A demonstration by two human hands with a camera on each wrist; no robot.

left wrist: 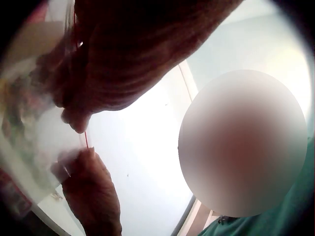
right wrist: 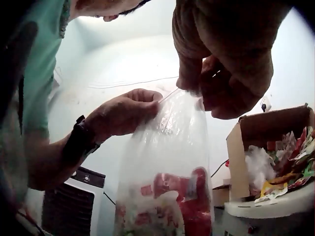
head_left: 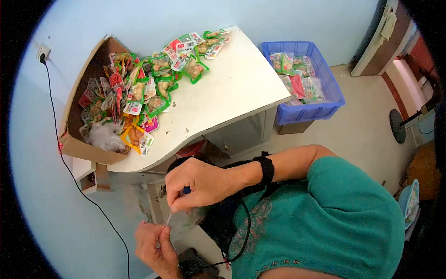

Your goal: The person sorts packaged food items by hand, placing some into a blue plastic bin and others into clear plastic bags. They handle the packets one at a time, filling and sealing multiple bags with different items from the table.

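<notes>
A clear plastic bag hangs from both hands, with red and pale packets in its lower part. My right hand pinches its top edge between thumb and curled fingers. Lower in the head view, my left hand pinches the same edge a short way off. The edge is stretched taut between the two hands. A thin red line runs along it in the left wrist view. Most of the bag is hidden below my right hand in the head view.
On the white table a cardboard box lies tipped, its many food packets spilling out. A blue crate of bagged packets stands to the right of it. A black cable runs down the wall.
</notes>
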